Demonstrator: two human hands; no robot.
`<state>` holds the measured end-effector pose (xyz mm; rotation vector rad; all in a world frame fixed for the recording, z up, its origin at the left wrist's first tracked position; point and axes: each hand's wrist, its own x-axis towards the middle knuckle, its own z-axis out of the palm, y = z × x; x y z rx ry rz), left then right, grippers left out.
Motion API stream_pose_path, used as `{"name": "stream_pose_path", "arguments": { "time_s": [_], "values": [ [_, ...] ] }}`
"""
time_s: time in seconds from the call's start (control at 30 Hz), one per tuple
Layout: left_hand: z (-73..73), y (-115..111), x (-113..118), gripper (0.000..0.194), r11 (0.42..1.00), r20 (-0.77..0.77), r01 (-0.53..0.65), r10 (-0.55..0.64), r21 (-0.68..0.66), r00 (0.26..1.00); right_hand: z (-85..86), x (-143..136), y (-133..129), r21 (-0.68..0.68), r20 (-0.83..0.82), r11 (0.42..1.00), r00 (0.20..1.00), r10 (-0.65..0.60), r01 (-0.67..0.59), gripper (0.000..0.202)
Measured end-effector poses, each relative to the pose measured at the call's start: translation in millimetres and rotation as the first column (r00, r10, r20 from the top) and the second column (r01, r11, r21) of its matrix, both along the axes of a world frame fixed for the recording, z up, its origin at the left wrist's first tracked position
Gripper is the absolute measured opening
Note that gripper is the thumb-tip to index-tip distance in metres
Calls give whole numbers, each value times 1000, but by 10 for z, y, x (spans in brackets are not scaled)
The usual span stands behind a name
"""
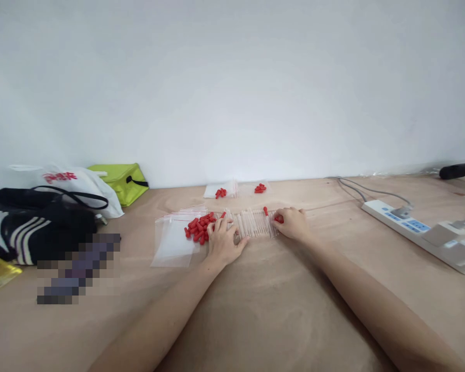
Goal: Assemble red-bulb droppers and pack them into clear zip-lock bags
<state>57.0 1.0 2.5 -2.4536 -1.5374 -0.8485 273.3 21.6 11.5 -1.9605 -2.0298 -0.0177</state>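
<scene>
A row of thin clear tubes (251, 223) lies side by side on the wooden table. One red rubber dropper bulb (265, 211) sits at the far end of the row. My left hand (225, 242) rests with spread fingers between a heap of red rubber bulbs (197, 227) and the left part of the row. A single bulb (223, 214) shows by its fingertips. At the row's right end, my right hand (293, 223) is closed, its fingers curled on a red rubber bulb (279, 219). Its palm is hidden, so any more bulbs there cannot be counted.
Clear zip bags (174, 245) lie under and beside the heap. Farther back, two small bulb groups (220, 192) (260, 188) lie on plastic bags. A white power strip (406, 225) stands right; a black bag (42, 225) and a green bag (126, 181) stand left.
</scene>
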Motion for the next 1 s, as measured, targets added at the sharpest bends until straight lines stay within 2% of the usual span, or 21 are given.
{"name": "stream_pose_path", "arguments": {
  "time_s": [0.23,0.4,0.47,0.53,0.63,0.7,0.77,0.9,1.0],
  "values": [
    [-15,-2,6,21,1000,11,-24,24,-4,1000,-28,-32,-5,87,45,996,999,-8,4,22],
    [13,51,45,18,995,13,-94,94,25,995,-22,-67,-47,252,-30,968,999,9,-2,26],
    [36,105,74,14,989,16,-145,145,19,989,-44,-95,-131,337,-72,939,993,96,-66,27],
    [55,172,109,13,980,15,-197,197,-5,980,-89,-122,-260,391,-61,893,961,268,-224,26],
    [63,271,166,17,964,-5,-263,263,-46,965,-168,-141,-467,382,-3,771,834,552,-509,24],
    [56,322,202,21,953,-23,-296,295,-62,955,-200,-146,-558,360,-13,729,779,627,-582,23],
    [48,358,233,24,945,-40,-319,317,-68,948,-206,-164,-592,344,-53,753,789,613,-561,21],
    [55,411,275,25,928,-96,-363,355,-82,930,-190,-280,-551,326,-119,864,890,441,-385,28],
    [88,436,290,28,908,-154,-407,390,-99,908,-201,-389,-516,297,-114,905,930,349,-303,31]
  ]
}}
